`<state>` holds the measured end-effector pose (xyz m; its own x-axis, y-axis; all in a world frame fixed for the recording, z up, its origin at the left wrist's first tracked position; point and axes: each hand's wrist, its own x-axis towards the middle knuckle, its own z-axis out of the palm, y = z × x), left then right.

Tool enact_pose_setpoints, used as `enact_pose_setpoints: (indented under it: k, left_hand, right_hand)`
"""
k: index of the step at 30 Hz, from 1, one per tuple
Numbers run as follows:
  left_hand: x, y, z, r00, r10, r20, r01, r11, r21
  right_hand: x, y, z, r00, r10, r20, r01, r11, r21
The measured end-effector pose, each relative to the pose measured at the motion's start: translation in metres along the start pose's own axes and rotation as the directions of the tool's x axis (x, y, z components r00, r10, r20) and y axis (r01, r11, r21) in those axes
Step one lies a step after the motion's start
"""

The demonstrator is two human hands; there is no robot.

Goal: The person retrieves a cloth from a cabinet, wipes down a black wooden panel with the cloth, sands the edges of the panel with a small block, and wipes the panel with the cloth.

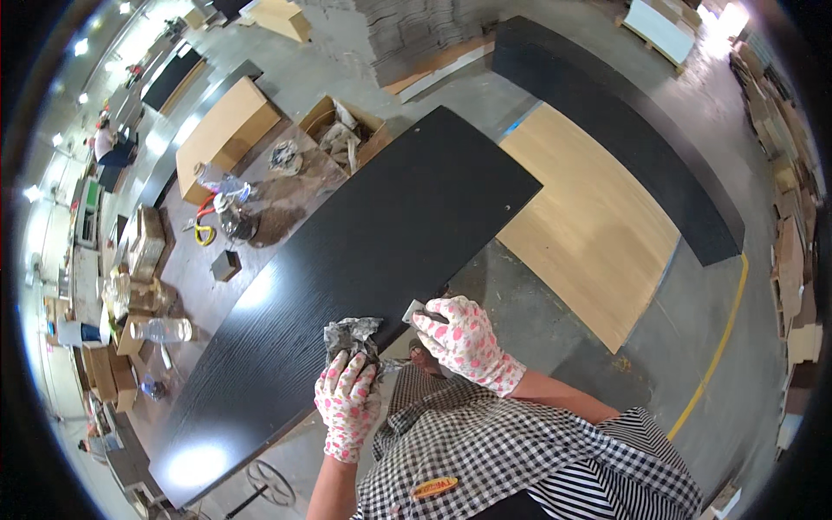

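A long black wood-grain panel (373, 225) lies slantwise in front of me on a work table. Over its near edge, my left hand (348, 406), in a white glove with pink spots, has its fingers closed on a crumpled grey rag (354, 336), which rests on the panel. My right hand (468, 345), gloved alike, is closed around a small flat light-grey piece (412, 311) just beside the same edge. Something dark also shows between the right fingers; its kind is unclear.
On the table (286, 204) beyond the panel are clear bottles (234, 218), red-and-yellow-handled scissors (205, 227), a small dark block (226, 266) and a carton of rags (342, 134). To the right lie a light wood panel (598, 217) and a black panel (624, 130). Stacked boards (793, 260) line the far right.
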<state>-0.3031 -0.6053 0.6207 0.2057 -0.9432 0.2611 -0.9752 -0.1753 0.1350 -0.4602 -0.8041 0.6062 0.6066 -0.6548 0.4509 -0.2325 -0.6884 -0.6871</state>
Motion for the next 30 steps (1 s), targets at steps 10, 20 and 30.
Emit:
enact_pose_setpoints:
  k: [10, 20, 30]
  left_hand:
    - [-0.049, -0.030, -0.020, 0.996, -0.063, -0.059, 0.060, 0.997, -0.052]
    - [-0.151, -0.109, -0.054, 0.997, 0.020, -0.072, -0.027, 0.995, -0.093]
    - [-0.188, -0.145, -0.074, 0.997, 0.027, -0.078, -0.040, 0.987, -0.158]
  right_hand:
    - [-0.006, -0.022, 0.014, 0.992, -0.128, -0.004, 0.121, 0.945, -0.304]
    - [-0.016, -0.036, 0.035, 0.964, -0.045, -0.261, -0.081, 0.887, -0.454]
    - [-0.067, -0.193, 0.145, 0.966, -0.233, -0.108, 0.201, 0.947, -0.250]
